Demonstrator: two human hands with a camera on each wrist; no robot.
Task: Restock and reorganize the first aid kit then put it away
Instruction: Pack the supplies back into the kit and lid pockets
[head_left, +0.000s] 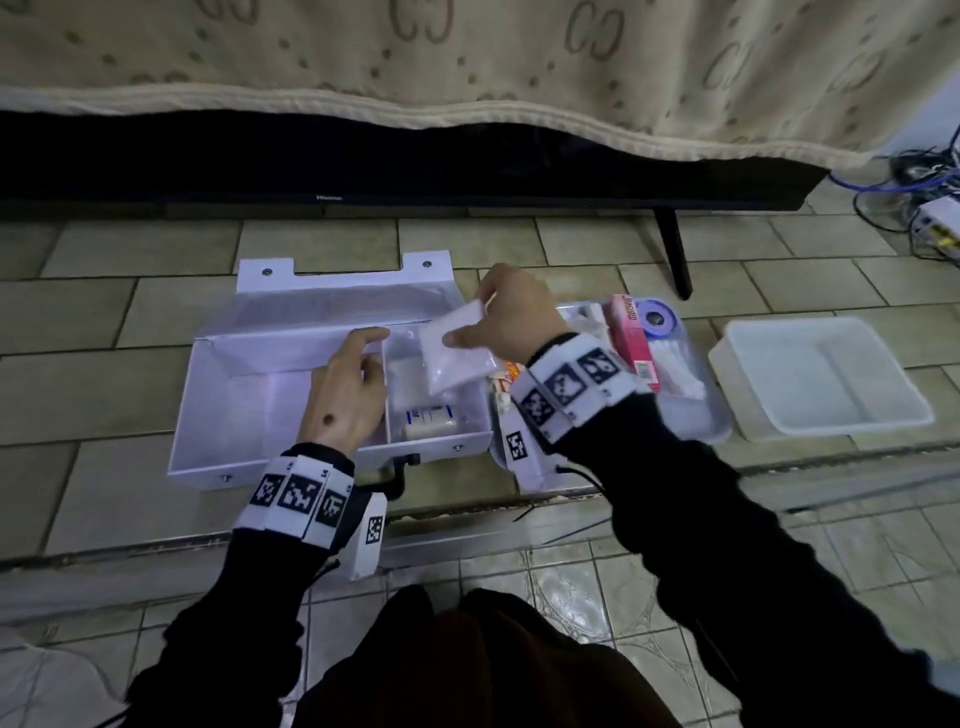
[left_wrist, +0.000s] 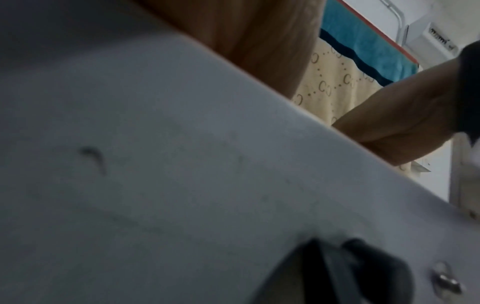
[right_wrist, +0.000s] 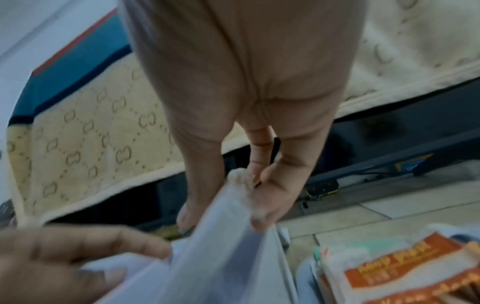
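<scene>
The white first aid kit (head_left: 218, 415) lies open on the tiled floor, its lid standing up at the back. My right hand (head_left: 467, 325) pinches a white sealed packet (head_left: 457, 358) by its top edge, tilted above the kit's right compartment. A white bottle with a blue label (head_left: 428, 418) lies in that compartment. My left hand (head_left: 374, 353) rests inside the left compartment against the divider (head_left: 385, 410), its fingers relaxed. In the right wrist view thumb and fingers (right_wrist: 262, 207) pinch the packet (right_wrist: 228, 257). The left wrist view shows the kit's front wall (left_wrist: 182, 164) and black handle (left_wrist: 350, 273).
A clear tray (head_left: 722, 415) right of the kit holds a pink box (head_left: 631, 343), a blue tape roll (head_left: 657, 317), white swabs and an orange-and-white packet (right_wrist: 389, 273). An empty white tub (head_left: 821, 376) sits further right. A TV on its stand (head_left: 675, 254) and cables (head_left: 924, 202) lie behind.
</scene>
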